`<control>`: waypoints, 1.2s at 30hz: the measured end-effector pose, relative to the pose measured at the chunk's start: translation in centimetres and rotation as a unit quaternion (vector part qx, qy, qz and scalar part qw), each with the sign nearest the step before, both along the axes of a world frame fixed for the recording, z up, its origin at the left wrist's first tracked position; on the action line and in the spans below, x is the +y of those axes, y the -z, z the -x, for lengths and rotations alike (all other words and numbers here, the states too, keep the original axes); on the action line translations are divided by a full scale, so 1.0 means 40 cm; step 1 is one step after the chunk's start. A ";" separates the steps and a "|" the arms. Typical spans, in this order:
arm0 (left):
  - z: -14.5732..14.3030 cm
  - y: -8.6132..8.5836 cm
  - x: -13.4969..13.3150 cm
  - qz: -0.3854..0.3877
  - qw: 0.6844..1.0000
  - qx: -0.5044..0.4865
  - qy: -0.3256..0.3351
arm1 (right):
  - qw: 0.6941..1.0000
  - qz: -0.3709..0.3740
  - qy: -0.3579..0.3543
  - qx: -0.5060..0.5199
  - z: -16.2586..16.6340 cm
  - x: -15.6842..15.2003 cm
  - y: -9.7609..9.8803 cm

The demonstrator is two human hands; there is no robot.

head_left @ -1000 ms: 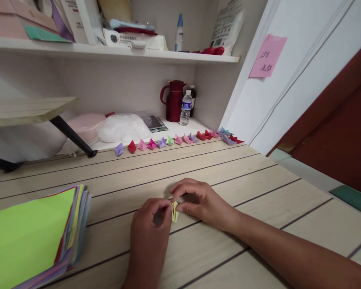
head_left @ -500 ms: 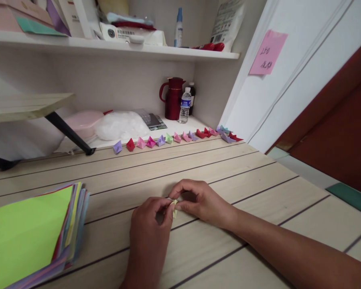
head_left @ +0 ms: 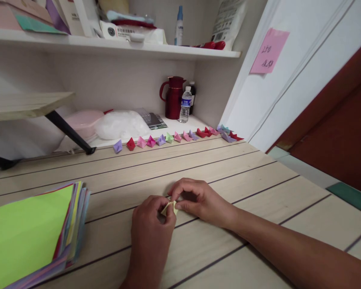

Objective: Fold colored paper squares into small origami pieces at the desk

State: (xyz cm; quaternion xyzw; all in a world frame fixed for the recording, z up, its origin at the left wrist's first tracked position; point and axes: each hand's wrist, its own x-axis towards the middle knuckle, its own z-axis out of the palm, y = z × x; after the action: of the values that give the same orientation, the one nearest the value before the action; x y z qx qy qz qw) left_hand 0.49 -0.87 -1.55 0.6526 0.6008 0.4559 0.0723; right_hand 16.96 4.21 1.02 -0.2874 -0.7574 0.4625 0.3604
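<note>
A small folded piece of pale yellow paper [head_left: 175,209] is pinched between my two hands, just over the middle of the wooden table [head_left: 216,253]. My left hand [head_left: 153,220] grips it from the left with thumb and fingertips. From the right, my right hand [head_left: 195,198] holds its other side between thumb and forefinger. Fingers cover much of the paper, so its full shape is hidden. Several small folded paper boats [head_left: 151,141] in red, pink, purple, green and blue stand in a row along the table's back edge.
At the left lies a stack of coloured paper [head_left: 27,228], bright green on top. A small raised stand [head_left: 30,106] with black legs is behind it. On the white ledge stand a red jug [head_left: 173,100] and a water bottle [head_left: 185,106], beside a white plastic bag [head_left: 122,125].
The yellow paper has been turned or spread between the fingertips and now shows wider. My left thumb has shifted slightly right across it. The boats and paper stack are unchanged.
</note>
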 end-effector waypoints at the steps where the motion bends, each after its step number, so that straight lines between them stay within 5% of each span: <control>1: 0.000 0.001 0.000 -0.002 1.000 0.002 -0.002 | 1.000 0.001 0.001 0.001 0.001 0.000 0.001; 9: 0.001 0.005 0.002 -0.019 1.000 0.016 -0.015 | 0.998 -0.059 -0.017 0.015 0.000 0.000 -0.008; 36: -0.002 0.004 0.001 -0.076 0.996 0.049 -0.010 | 0.998 -0.053 -0.011 0.018 0.004 0.003 -0.011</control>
State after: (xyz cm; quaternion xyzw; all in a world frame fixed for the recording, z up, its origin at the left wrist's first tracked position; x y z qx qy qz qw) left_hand 0.55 -0.84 -1.72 0.6716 0.5738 0.4686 -0.0118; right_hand 16.81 4.32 1.47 -0.2511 -0.7776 0.4303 0.3835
